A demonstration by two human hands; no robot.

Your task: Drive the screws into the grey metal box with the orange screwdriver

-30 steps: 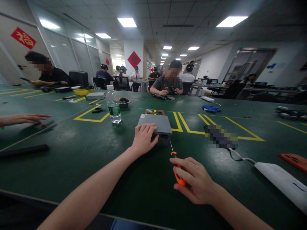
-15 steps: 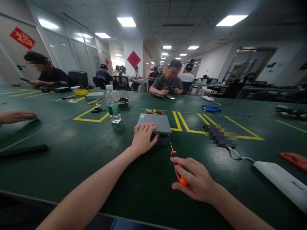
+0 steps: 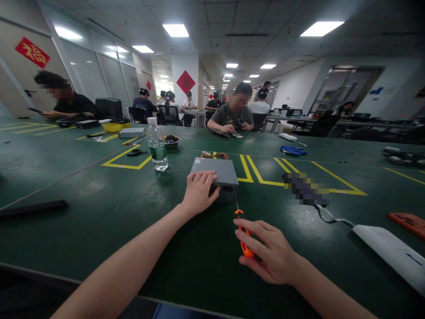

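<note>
A grey metal computer power supply [image 3: 221,170] lies on the green table, with a bundle of coloured cables [image 3: 214,155] at its far side. My left hand [image 3: 201,188] grips its near left part, fingers on top and thumb against the front face. In my right hand [image 3: 265,248] is a screwdriver [image 3: 246,246] with an orange and black handle, held between fingertips and thumb. Its thin shaft points up and away to the front right corner of the power supply. Whether the tip sits in a screw is too small to tell.
A water bottle [image 3: 157,146] stands left of the power supply, before a round bowl [image 3: 171,141]. A black bar [image 3: 33,209] lies at left. On the right are a blurred dark object [image 3: 305,188], a white power strip [image 3: 392,252], an orange phone [image 3: 408,223] and blue gloves [image 3: 292,150].
The screwdriver handle has turned and tilted slightly in my right hand, whose fingers shifted a little left. Another person's hand at the left edge has gone out of view. My left hand stays put.
</note>
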